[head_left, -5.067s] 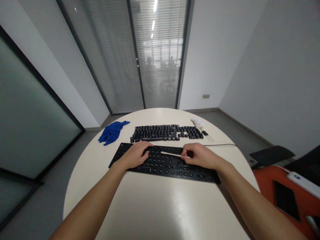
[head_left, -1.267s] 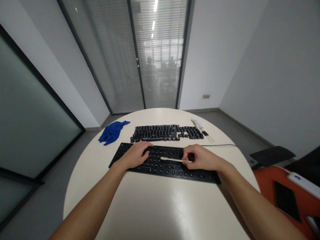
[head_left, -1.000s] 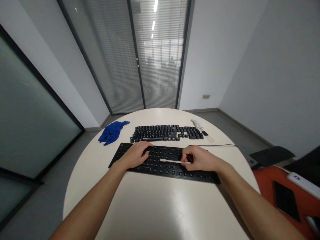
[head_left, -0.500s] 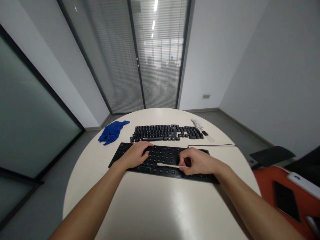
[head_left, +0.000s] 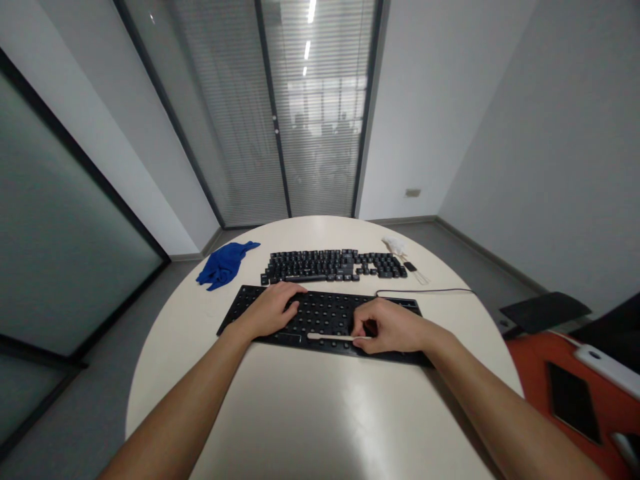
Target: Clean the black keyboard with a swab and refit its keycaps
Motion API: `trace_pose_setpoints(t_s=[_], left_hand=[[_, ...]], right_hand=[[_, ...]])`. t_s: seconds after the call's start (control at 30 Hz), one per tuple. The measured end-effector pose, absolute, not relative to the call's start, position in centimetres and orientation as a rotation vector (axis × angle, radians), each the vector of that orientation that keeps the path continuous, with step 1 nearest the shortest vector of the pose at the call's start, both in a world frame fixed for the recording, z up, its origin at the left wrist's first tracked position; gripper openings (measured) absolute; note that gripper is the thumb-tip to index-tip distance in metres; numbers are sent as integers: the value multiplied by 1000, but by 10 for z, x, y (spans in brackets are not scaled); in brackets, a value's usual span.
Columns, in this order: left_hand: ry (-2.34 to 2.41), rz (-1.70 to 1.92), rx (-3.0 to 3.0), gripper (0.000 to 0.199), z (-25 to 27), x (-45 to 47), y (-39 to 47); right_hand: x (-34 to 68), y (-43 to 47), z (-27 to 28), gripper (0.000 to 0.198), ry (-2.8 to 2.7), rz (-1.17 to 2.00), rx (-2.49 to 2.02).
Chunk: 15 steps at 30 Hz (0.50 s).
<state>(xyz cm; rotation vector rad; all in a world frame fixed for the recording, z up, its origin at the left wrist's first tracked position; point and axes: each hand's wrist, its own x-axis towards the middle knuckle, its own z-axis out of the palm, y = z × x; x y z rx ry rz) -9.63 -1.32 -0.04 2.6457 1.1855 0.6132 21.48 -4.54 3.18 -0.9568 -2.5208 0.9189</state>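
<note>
A black keyboard base (head_left: pixel 325 308), stripped of its keycaps, lies across the table in front of me. My left hand (head_left: pixel 273 310) rests on its left part, fingers stretched out and holding nothing. In my right hand (head_left: pixel 385 327) a thin pale cotton swab (head_left: pixel 327 337) is pinched, pointing left with its tip at the lower rows of the base. The right fingers hide the swab's other end. Behind the base, the loose black keycaps (head_left: pixel 313 263) are laid out in keyboard order.
A crumpled blue cloth (head_left: pixel 225 263) lies at the left on the round white table (head_left: pixel 290 413). At the back right are a white bag (head_left: pixel 395 245) and a wire keycap puller (head_left: pixel 411 267). A cable (head_left: pixel 430 290) runs right. An orange chair (head_left: pixel 535 373) holds a phone (head_left: pixel 573 400).
My right hand has shifted slightly left and toward me, bringing the swab's tip with it. The left hand stays where it was.
</note>
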Motion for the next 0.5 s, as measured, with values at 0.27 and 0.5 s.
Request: trace_pose_setpoints(t_s=[0.27,0.5], left_hand=[[1159,579,2621,32,2,-102,-10],[1152,640,2611,55,2,-110,-8]], right_hand=[[229,-41,32,4,-2438,927,-1033],[224,-43,33,5,-2440,970,-936]])
